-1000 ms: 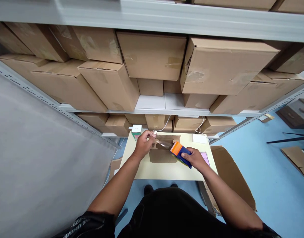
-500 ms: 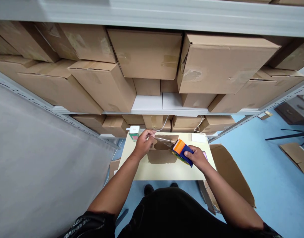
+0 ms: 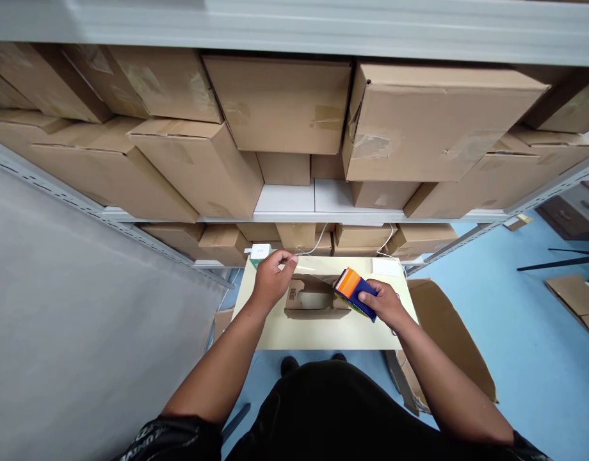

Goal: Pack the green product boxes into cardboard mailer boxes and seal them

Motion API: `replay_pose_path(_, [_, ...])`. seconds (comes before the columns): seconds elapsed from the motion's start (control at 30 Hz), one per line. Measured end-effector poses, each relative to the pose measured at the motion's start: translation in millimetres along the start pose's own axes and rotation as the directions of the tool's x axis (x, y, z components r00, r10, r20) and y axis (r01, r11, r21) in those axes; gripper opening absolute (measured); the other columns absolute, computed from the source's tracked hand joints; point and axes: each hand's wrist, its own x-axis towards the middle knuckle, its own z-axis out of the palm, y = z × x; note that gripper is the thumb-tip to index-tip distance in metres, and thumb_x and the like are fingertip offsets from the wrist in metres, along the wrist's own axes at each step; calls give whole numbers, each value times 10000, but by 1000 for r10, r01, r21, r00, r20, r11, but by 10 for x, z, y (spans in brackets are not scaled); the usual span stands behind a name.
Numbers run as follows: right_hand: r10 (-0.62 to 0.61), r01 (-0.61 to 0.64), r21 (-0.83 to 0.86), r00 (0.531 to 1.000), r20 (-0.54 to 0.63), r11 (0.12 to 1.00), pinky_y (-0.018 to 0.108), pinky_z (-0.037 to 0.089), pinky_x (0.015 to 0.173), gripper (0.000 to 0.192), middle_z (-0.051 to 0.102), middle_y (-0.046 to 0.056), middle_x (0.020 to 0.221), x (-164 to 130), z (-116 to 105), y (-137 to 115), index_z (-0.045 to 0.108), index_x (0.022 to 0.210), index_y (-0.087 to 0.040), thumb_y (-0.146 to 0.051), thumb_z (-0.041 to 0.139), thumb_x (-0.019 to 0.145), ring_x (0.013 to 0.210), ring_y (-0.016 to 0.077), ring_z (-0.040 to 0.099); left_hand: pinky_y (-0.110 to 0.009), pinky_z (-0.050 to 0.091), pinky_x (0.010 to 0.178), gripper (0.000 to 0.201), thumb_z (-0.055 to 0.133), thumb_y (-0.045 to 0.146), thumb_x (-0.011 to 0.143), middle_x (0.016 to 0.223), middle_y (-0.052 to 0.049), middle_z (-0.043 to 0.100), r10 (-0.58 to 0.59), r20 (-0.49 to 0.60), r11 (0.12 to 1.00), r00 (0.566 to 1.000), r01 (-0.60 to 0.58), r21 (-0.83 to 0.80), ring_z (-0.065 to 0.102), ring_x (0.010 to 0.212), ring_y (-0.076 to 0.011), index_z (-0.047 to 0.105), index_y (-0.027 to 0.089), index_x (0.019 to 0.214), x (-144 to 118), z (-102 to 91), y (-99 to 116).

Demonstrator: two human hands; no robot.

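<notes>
A small cardboard box (image 3: 314,298) lies on the pale tabletop (image 3: 323,333), between the two hands and directly in front of the person, its upper flaps partly raised. A strip of clear tape (image 3: 318,258) runs above the box from the left hand (image 3: 269,282), whose thumb and fingers pinch the free end, to the tape dispenser (image 3: 355,292), an orange and blue tool gripped in the closed right hand (image 3: 385,303).

Likely faults, as judged from this arrangement: the stretched tape is unsupported along its span and could twist or fold onto itself if tension slackens; it could also touch a raised flap early and stick crooked, since the flaps do not lie flat. The light box is held by nothing and may slide if the tape drags on it.

Compared with half a second earlier, the box sits lower and nearer the person, showing its front face, and the tape now spans above it rather than across its top. The left hand has kept its pinch near the far left of the tabletop; the dispenser has stayed at the right, tilted a little more upright.

Around these lie a small white and green carton (image 3: 260,252) at the tabletop's far left corner, a white card (image 3: 385,266) at the far right, a flattened carton (image 3: 448,339) on the blue floor, and shelves (image 3: 294,205) stacked with brown boxes.
</notes>
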Motion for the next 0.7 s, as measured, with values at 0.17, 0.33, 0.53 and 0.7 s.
replay_pose_path(0.17, [5, -5, 0, 1000, 16, 1000, 251, 351, 534, 564, 571, -13, 649, 7, 20, 9, 592, 747, -201, -733, 777, 720, 595, 149, 498, -312, 528, 786, 264, 636, 474, 928, 864, -12, 740, -84, 22, 996, 996, 85, -25, 673, 828, -195, 701, 222, 879, 9, 42, -138])
replay_pose_path(0.33, [-18, 18, 7, 1000, 17, 1000, 253, 350, 542, 559, 573, -9, 654, 31, 33, 27, 601, 759, -200, -736, 758, 744, 606, 152, 497, -375, 561, 911, 325, 654, 484, 907, 1095, -67, 769, -129, 103, 985, 986, 139, -102, 709, 988, -228, 724, 220, 1083, 41, 136, -290])
replay_pose_path(0.53, [-42, 42, 43, 999, 2, 998, 260, 392, 575, 528, 606, -3, 690, 38, 29, 31, 639, 771, -192, -701, 778, 756, 639, 161, 524, -432, 533, 1041, 544, 604, 505, 953, 1294, -124, 716, -185, 187, 961, 965, 217, -173, 689, 1183, -247, 554, 216, 1411, -10, 189, -565])
replay_pose_path(0.7, [-26, 26, 60, 1000, -7, 998, 286, 449, 616, 555, 663, 25, 744, 18, 27, 23, 677, 807, -187, -730, 772, 746, 679, 195, 583, -521, 383, 1199, 712, 701, 570, 879, 1539, -153, 552, -12, 393, 988, 919, -49, 144, 486, 1452, -332, 536, 228, 1482, -275, 81, -766])
